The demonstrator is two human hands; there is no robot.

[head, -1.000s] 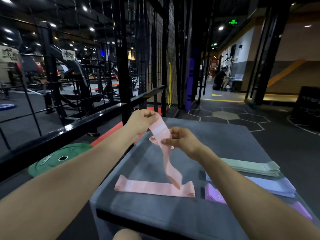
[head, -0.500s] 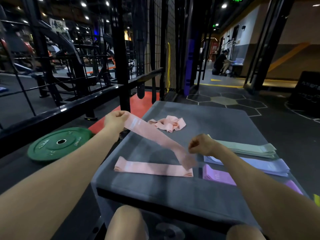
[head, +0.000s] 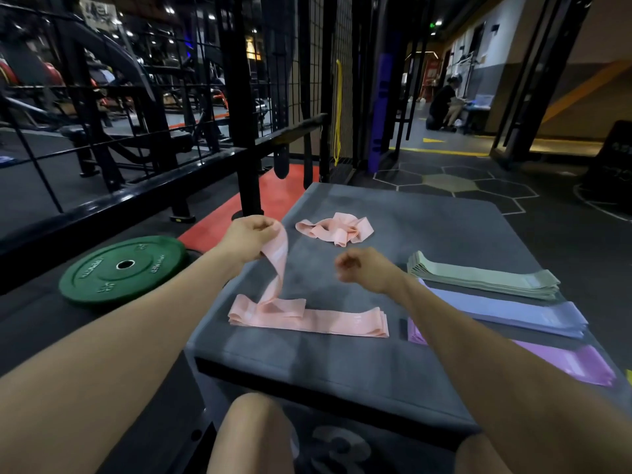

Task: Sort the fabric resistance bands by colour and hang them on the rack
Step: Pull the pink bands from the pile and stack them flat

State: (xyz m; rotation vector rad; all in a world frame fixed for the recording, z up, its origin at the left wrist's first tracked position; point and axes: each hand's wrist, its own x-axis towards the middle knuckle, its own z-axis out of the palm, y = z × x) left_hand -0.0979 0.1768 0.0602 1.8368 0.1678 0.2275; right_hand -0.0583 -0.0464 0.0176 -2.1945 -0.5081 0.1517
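My left hand [head: 251, 236] pinches one end of a pink band [head: 277, 265] that hangs down and drapes onto the flat pink stack [head: 342, 321] on the grey box top [head: 427, 230]. Curled and holding nothing, my right hand [head: 364, 270] hovers to the right of that band. A crumpled heap of pink bands [head: 333, 229] lies farther back. Along the right side lie a green stack [head: 485, 280], a blue-lilac stack [head: 513, 314] and a purple stack [head: 574, 364].
A green weight plate [head: 121, 268] lies on the floor at the left. The black rack rail and mesh [head: 246, 107] stand behind the box, with a yellow band [head: 338, 107] hanging there. A person [head: 444, 104] crouches far back. My knees [head: 253, 436] are below.
My right hand let go of the pink band's lower end, which dropped onto the flat pink stack. The left hand still holds the upper end.
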